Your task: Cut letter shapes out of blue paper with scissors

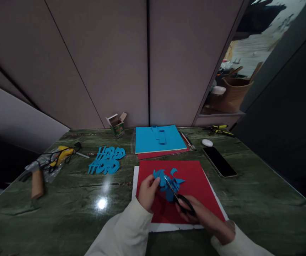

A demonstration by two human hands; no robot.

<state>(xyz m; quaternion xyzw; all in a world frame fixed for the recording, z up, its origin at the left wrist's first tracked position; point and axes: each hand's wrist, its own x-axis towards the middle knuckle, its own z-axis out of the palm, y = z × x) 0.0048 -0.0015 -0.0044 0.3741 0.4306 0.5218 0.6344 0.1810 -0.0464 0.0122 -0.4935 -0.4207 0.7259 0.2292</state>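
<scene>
My left hand [149, 192] pinches a piece of blue paper [166, 181], partly cut into curved shapes, above a red paper sheet [192, 174]. My right hand [192, 213] holds black-handled scissors [181, 200], with the thin blades reaching into the blue paper. Both hands are over the near part of the red sheet, which lies on a white backing sheet [134, 185]. A few blue cut-out characters [106, 160] lie on the table left of the red sheet, beyond my left hand.
On the green marble table [248, 199] are a blue paper stack [159, 138], a yellow glue gun [62, 154] with cords, a wooden-handled tool [37, 184], a smartphone [219, 161], a white computer mouse [207, 142], yellow-handled pliers [220, 129] and a small open cardboard box [117, 125].
</scene>
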